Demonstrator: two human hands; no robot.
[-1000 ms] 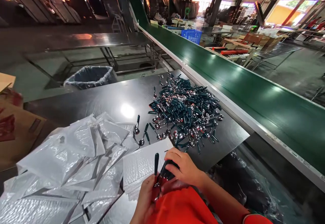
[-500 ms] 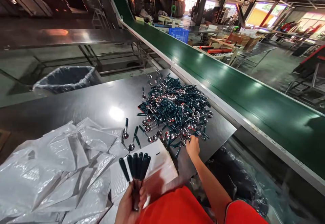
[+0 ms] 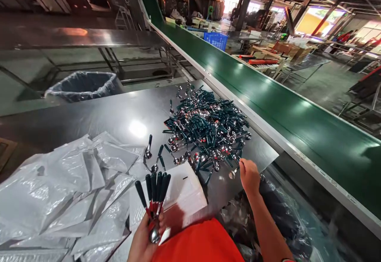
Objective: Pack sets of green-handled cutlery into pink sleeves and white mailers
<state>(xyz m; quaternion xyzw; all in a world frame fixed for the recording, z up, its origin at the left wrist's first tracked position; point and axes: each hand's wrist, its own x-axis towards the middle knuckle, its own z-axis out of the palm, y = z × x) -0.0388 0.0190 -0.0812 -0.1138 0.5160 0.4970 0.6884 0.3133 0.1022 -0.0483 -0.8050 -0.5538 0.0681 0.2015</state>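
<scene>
My left hand (image 3: 142,236) is closed around a fanned bunch of spoons (image 3: 155,188); their dark green handles point up and a shiny metal bowl shows by the palm. At the near right edge of a big heap of loose spoons (image 3: 205,123), my right hand (image 3: 250,176) is closed in a pinch on a single spoon (image 3: 232,173), its bowl pointing left just above the metal table. Under and beside my left hand lies a white padded envelope (image 3: 187,192). Several loose spoons (image 3: 149,149) rest between the envelopes and the heap.
A spread of filled white padded envelopes (image 3: 68,182) covers the table's left side. A green conveyor belt (image 3: 268,91) runs along the right. Behind the metal table (image 3: 119,115) stands a bag-lined bin (image 3: 85,85); clear plastic bags (image 3: 285,210) lie below its right edge.
My right hand has left the bunch, reached to the heap and drawn a spoon rightward. My left hand, still holding its spoons, has moved left and now shows the handles fanned upright.
</scene>
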